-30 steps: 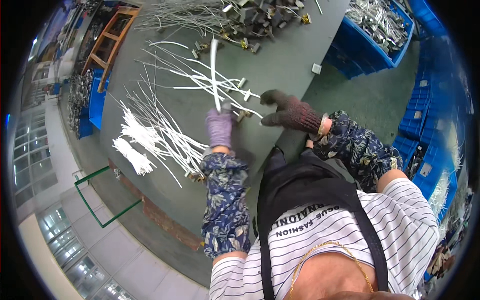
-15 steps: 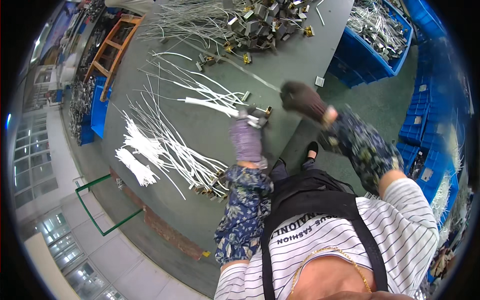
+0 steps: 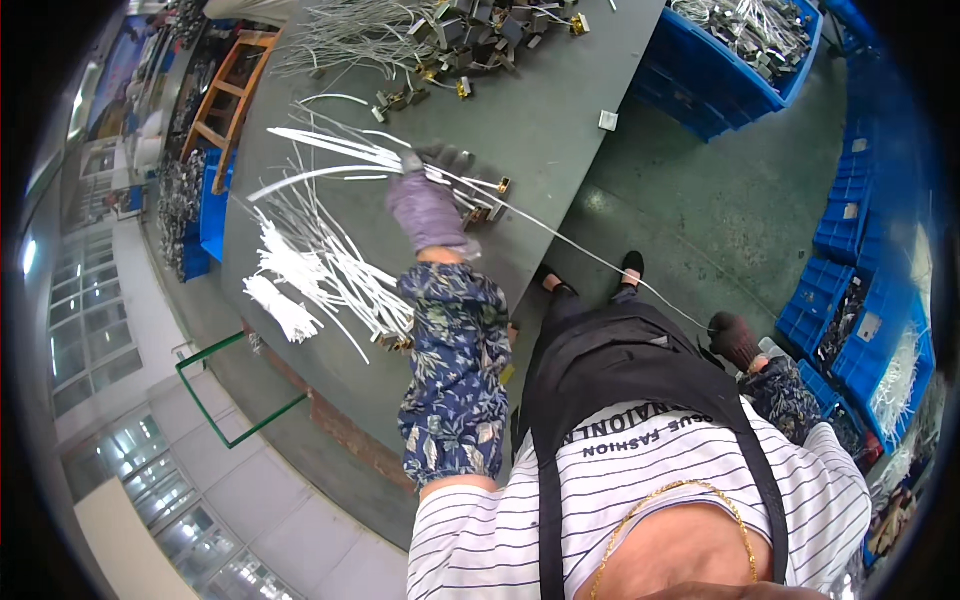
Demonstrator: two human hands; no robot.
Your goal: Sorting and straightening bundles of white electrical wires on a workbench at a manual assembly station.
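Observation:
My left hand point(image 3: 428, 208), in a purple-grey glove, is closed around a bundle of white sleeved wires point(image 3: 340, 148) on the grey table point(image 3: 545, 130). Small metal and brass-coloured end pieces point(image 3: 490, 205) stick out on its right side. From there a long thin pale strand point(image 3: 600, 258) runs taut past the table edge. Its other end is in my right hand point(image 3: 734, 340), a dark-gloved fist low at my right side. Nearer me on the left lies another fanned-out group of white wires point(image 3: 350, 280) with metal ends.
A big heap of wires with grey metal parts point(image 3: 480, 40) covers the far table. Blue crates point(image 3: 700, 90) of similar parts stand at the far right, with more stacked crates point(image 3: 840, 220) along the right. A small white square piece point(image 3: 608, 120) sits at the table's edge.
My right hand has swung from above the table down to my right side, drawing the strand out long and straight. My left hand has shifted left with the bundle.

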